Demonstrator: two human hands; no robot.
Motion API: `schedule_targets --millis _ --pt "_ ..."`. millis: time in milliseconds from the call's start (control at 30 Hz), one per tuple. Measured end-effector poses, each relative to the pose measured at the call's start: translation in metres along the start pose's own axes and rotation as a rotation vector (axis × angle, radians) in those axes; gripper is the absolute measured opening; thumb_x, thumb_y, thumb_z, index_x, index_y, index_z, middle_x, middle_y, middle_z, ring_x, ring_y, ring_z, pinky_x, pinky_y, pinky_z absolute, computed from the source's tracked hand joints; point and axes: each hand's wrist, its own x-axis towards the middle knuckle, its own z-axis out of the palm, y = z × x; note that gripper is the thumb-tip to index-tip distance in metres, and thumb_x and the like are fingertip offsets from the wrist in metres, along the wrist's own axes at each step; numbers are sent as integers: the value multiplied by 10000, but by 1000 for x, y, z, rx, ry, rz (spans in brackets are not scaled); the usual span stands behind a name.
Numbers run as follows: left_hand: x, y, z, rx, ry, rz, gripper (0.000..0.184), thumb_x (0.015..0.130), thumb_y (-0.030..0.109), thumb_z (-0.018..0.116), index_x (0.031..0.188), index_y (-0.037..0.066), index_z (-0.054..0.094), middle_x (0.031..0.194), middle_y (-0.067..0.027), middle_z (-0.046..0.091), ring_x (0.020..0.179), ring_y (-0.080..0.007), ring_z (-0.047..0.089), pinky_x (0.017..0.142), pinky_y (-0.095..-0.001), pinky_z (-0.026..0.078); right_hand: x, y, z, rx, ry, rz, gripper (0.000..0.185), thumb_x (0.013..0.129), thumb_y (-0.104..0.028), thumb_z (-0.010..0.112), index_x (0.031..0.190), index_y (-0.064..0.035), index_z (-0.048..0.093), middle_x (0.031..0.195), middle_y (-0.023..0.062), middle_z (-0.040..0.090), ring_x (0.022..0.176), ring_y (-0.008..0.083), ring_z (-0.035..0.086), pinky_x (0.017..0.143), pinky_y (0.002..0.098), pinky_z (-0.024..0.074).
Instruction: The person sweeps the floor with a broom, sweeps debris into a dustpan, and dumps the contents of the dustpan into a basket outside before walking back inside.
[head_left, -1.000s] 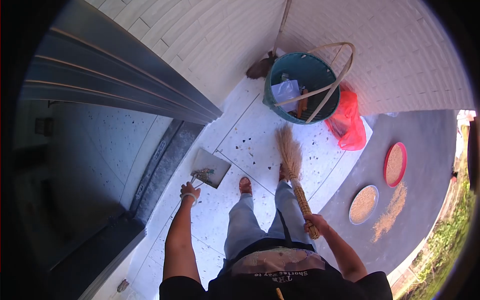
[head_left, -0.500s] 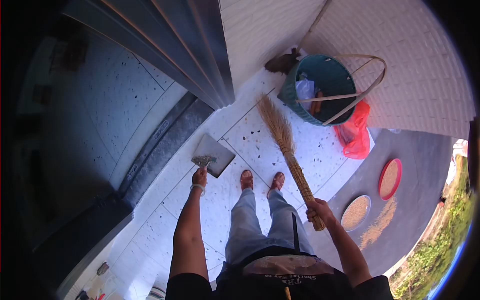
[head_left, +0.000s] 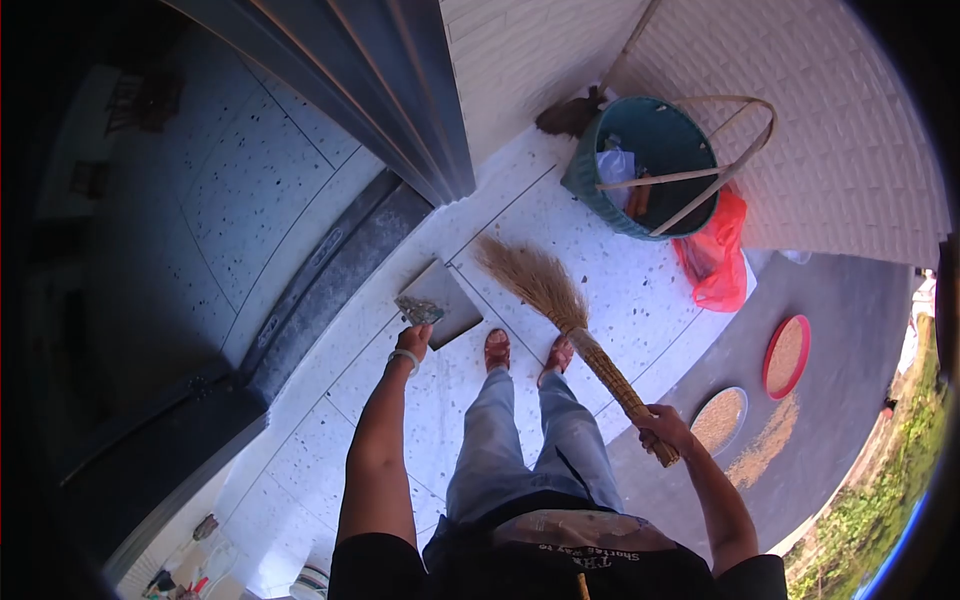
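My right hand (head_left: 664, 430) is wrapped round the lower part of a straw broom's (head_left: 612, 382) handle. The broom slants up and left across the floor, its spread bristles ending near the dustpan. My left hand (head_left: 415, 338), with a pale bracelet at the wrist, is closed on the near side of a grey dustpan (head_left: 452, 300). A greyish clump of debris, not clear in detail, shows at the pan's left side by my fingers. The dustpan is just left of my sandalled feet.
A green basket (head_left: 590, 175) with a looped handle stands by the white wall, a red plastic bag (head_left: 722, 262) beside it. Round trays of grain, one red-rimmed (head_left: 786, 357) and one pale-rimmed (head_left: 717, 420), lie right, near loose grain (head_left: 765, 445). A dark door (head_left: 400, 110) and sill are left.
The broom's bristles have swung left and down, closer to the dustpan, while my right hand has shifted slightly right. My left hand still grips the dustpan, slightly higher and further right in view.
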Motion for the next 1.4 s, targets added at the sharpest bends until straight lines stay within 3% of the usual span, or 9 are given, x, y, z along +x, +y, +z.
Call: schedule_targets --millis 200,333,400,600,767,867,1067,1233,1400 --pt "2 18 9 0 -9 12 393 817 382 402 848 31 576 828 -209 565 824 -374 521 699 -424 417 6 52 21 422 35 31 196 763 -162 542 803 12 461 561 79 480 410 147 487 365 271 434" --pt "10 30 21 54 -23 73 379 818 370 403 818 34 579 813 -203 567 806 -378 525 691 -430 417 50 73 60 669 -90 146 205 767 -176 529 785 -12 407 553 84 464 405 161 473 371 291 434" --pt "12 40 27 104 -54 36 376 810 366 402 819 41 591 834 -206 566 824 -381 524 711 -442 418 47 80 90 706 -148 79 206 774 -182 521 782 -11 407 546 80 450 412 158 474 372 292 428" --pt "17 52 33 107 -33 41 392 810 378 403 820 33 589 838 -216 564 826 -384 523 716 -447 415 27 76 117 817 -566 398 199 806 -205 492 809 -28 401 569 67 458 425 136 477 367 248 410" --pt "11 37 24 53 -30 29 396 810 385 410 819 29 583 827 -217 564 824 -389 520 700 -436 419 -24 49 98 624 -507 374 225 801 -211 515 872 -9 444 603 91 499 433 136 487 370 239 410" --pt "-2 16 14 -43 8 42 392 811 387 417 822 32 582 805 -214 566 811 -388 522 679 -427 423 -64 18 92 422 -315 250 237 782 -194 544 875 8 462 612 91 504 443 141 496 374 249 413" --pt "-39 -25 14 -130 82 -36 387 813 394 421 826 47 592 774 -200 575 787 -381 529 669 -410 431 -17 1 74 164 -68 13 237 772 -187 532 833 36 480 577 82 503 419 150 506 375 274 435" --pt "-62 -47 28 -59 145 -119 443 825 419 402 747 21 579 705 -212 568 704 -369 546 614 -399 422 59 6 93 27 6 -87 264 726 -177 566 822 47 465 565 104 495 405 176 510 349 300 448" --pt "-79 -53 34 -88 187 -214 457 806 425 402 705 18 583 700 -213 563 723 -380 537 644 -436 416 45 34 102 -184 -175 95 349 728 -201 594 907 67 461 581 103 514 428 177 523 380 308 459"
